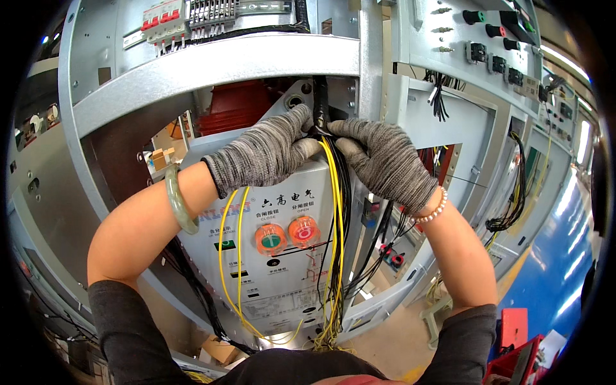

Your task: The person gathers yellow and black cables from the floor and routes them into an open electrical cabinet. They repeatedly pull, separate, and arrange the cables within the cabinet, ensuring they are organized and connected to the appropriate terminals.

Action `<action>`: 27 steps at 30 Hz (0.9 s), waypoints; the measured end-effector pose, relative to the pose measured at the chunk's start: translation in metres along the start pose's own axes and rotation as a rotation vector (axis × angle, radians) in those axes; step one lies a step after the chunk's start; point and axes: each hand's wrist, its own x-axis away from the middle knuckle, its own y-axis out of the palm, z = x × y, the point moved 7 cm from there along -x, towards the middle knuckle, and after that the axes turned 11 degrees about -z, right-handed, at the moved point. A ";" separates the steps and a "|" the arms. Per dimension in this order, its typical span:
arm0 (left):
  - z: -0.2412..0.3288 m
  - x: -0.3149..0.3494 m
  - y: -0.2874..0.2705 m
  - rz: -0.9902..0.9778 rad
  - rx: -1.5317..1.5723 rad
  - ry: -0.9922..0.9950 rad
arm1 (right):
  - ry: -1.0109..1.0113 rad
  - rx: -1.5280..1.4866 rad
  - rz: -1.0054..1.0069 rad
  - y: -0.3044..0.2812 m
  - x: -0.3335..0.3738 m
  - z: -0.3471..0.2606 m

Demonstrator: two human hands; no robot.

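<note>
A black-wrapped wire bundle [320, 96] drops from the cabinet's crossbar and fans out below into loose yellow wires [333, 176] and black wires [347, 212]. My left hand [266, 153], in a grey knit glove, pinches the bundle from the left where the wrap ends. From the other side my right hand [385, 160], gloved alike, closes its thumb and fingers on the same spot. Whatever small piece lies between the fingertips is hidden. Just behind hangs a grey breaker panel [282, 221] with a green push button [270, 240] and a red push button [304, 231].
A metal crossbar [218, 72] spans above my hands, with red-handled breakers [163, 22] over it. At right an opened door [478, 38] carries switches and dangling wires. A yellow wire loop [222, 256] hangs before the panel. A red toolbox [513, 362] stands lower right.
</note>
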 end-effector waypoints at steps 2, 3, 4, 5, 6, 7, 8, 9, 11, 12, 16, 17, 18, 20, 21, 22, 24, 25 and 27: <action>-0.002 0.000 0.000 0.004 0.002 0.000 | -0.009 0.203 -0.044 -0.007 -0.002 -0.012; -0.004 -0.001 0.001 0.008 0.020 0.011 | -0.032 0.289 0.018 -0.010 -0.002 -0.016; -0.004 -0.001 0.001 0.012 0.039 0.021 | -0.027 0.329 0.032 -0.012 -0.003 -0.019; -0.007 -0.001 0.002 0.014 0.031 -0.013 | -0.023 0.369 0.045 -0.015 -0.005 -0.025; -0.005 -0.001 0.001 0.015 0.025 -0.045 | -0.017 0.411 0.058 -0.017 -0.005 -0.028; -0.006 -0.001 0.001 0.016 0.018 -0.078 | -0.018 0.436 0.065 -0.017 -0.004 -0.029; -0.005 -0.002 0.000 0.025 0.003 -0.056 | -0.020 0.443 0.076 -0.020 -0.004 -0.028; -0.006 -0.002 0.000 0.035 -0.011 -0.036 | -0.024 0.450 0.087 -0.025 -0.005 -0.026; -0.008 -0.003 0.000 0.049 -0.013 0.013 | -0.017 0.494 0.079 -0.027 -0.002 -0.030; -0.010 -0.003 0.000 0.054 0.000 0.037 | -0.048 0.429 0.069 -0.023 0.003 -0.032; -0.011 -0.001 -0.001 0.039 0.009 -0.001 | -0.114 0.199 0.057 -0.015 0.020 -0.038; -0.012 -0.002 0.000 0.031 0.024 -0.023 | -0.120 0.194 0.052 -0.017 0.019 -0.035; -0.012 -0.004 0.000 0.024 0.037 -0.041 | -0.124 0.191 0.050 -0.020 0.017 -0.031; -0.010 -0.005 0.000 0.009 0.030 -0.054 | -0.125 0.307 0.095 -0.032 0.015 -0.025; -0.009 -0.004 0.000 -0.002 0.015 -0.049 | -0.148 0.336 0.123 -0.032 0.015 -0.022; -0.009 -0.005 0.001 -0.012 0.000 -0.045 | -0.171 0.365 0.150 -0.031 0.017 -0.021; -0.010 -0.007 0.000 -0.026 -0.021 -0.061 | -0.084 0.373 0.100 -0.025 0.020 -0.015; -0.011 -0.008 0.001 -0.032 -0.033 -0.070 | -0.082 0.374 0.101 -0.020 0.022 -0.012; -0.011 -0.007 0.001 -0.016 0.012 -0.043 | -0.093 0.384 0.124 -0.017 0.023 -0.005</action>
